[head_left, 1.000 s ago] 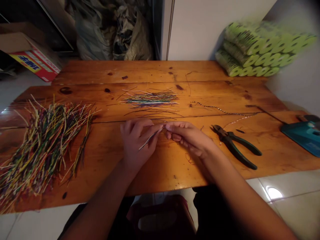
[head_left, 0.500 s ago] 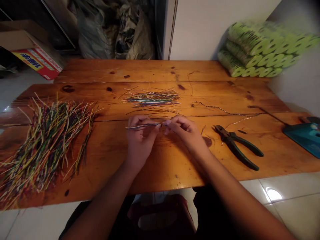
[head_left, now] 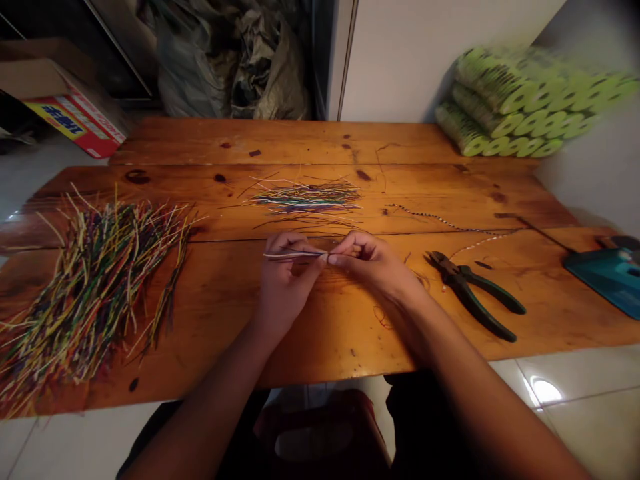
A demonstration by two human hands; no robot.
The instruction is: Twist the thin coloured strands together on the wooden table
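Observation:
Between my hands are a few thin wires (head_left: 287, 254), one pale and the others dark, lying sideways. My left hand (head_left: 287, 287) pinches them near their right end, thumb against fingers, with the longer part reaching out to the left. My right hand (head_left: 375, 267) is closed at that same end, its fingertips touching or nearly touching the left thumb; how much wire sits in it is hidden. Just beyond both hands lies a flat bundle of cut coloured wires (head_left: 310, 199). A thin reddish strand (head_left: 384, 319) curls on the table below my right hand.
A large pile of multicoloured wires (head_left: 110, 280) covers the left of the wooden table (head_left: 320, 347). Diagonal cutting pliers (head_left: 467, 287) lie at right, near a twisted cord (head_left: 430, 215) and a teal tool (head_left: 605, 273). Green-wrapped rolls (head_left: 520, 110) stand back right, a carton (head_left: 75, 113) back left.
Both hands have shifted slightly, the left one a little to the right with the wires. The reddish strand now shows on the table under my right wrist.

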